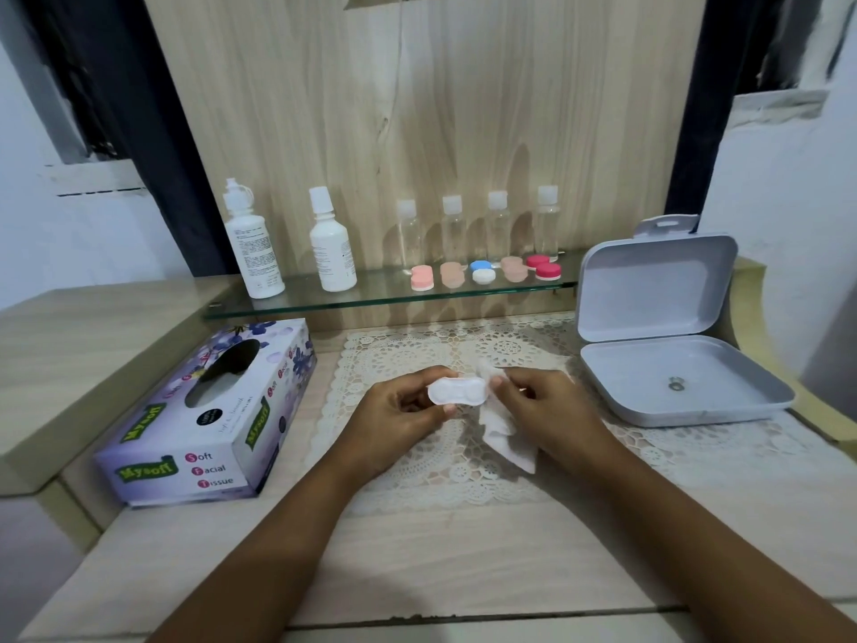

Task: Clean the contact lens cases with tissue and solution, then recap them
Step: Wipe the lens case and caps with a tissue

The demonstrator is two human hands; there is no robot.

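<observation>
From the head camera, the person's left hand (pixel 399 410) has its fingers and thumb curled round a white contact lens case (pixel 457 392), holding it up just above the lace mat (pixel 417 461). The right hand (pixel 542 410) pinches a crumpled tissue (pixel 505 431), with the tissue's upper corner touching the right end of the case and the rest hanging down toward the mat.

I'd say the wiping step is in hand, working on the right-hand well. The case is small and washed out, so I can't tell whether its caps are off or which face is turned up.

Behind, on the glass shelf (pixel 324 304), stand two white solution bottles (pixel 331 245) and a row of other capped cases (pixel 482 271), pink, blue and red. A tissue box (pixel 208 420) lies to the left, and an open grey box (pixel 672 364) to the right.

The next move likely calls for a firm pinch from the left hand while the tissue is pushed and twisted inside each well. After that, a free hand is needed to reach a bottle.
</observation>
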